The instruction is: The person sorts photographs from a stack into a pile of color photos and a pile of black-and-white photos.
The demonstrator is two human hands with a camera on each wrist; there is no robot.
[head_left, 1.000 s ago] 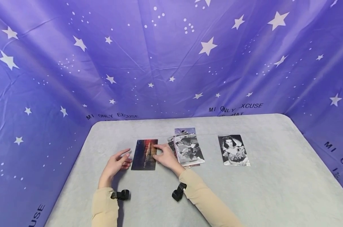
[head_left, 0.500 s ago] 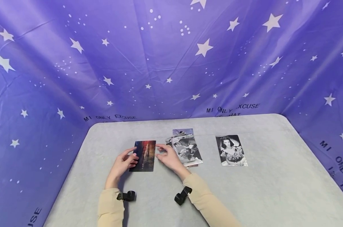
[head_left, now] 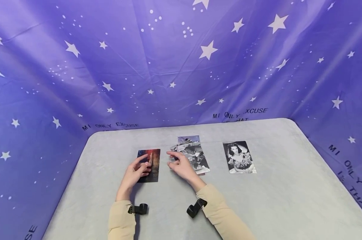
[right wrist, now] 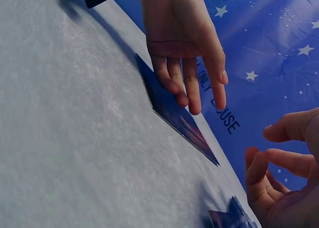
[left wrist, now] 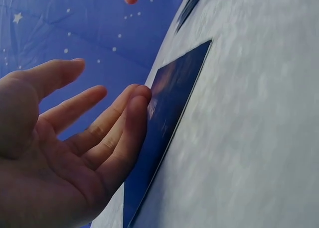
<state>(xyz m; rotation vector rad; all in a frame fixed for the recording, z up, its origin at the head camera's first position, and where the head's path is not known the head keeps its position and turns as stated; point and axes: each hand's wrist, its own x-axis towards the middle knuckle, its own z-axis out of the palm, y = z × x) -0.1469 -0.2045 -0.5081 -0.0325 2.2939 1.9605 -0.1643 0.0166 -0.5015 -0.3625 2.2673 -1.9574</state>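
Note:
A dark photo card (head_left: pixel 154 176) with red and orange tones lies flat at the left of the table in the head view. My left hand (head_left: pixel 136 170) is over its left part, and that hand's lower fingers touch or nearly touch the card's surface (left wrist: pixel 172 96) in the left wrist view. Thumb and forefinger there are apart, gripping nothing. My right hand (head_left: pixel 182 167) hovers between this card and a loose pile of photo cards (head_left: pixel 201 161), its fingers relaxed and slightly bent around nothing. The hand covers the pile's lower left part.
A black-and-white photo card (head_left: pixel 240 158) of a person lies alone to the right of the pile. All the cards rest on a grey cloth-covered table (head_left: pixel 276 200). A purple star-patterned curtain (head_left: pixel 157 66) stands behind and at both sides.
My right hand has let go of the dark card's right edge and moved slightly right. My left hand has come in from the left over the card. The view has shifted slightly.

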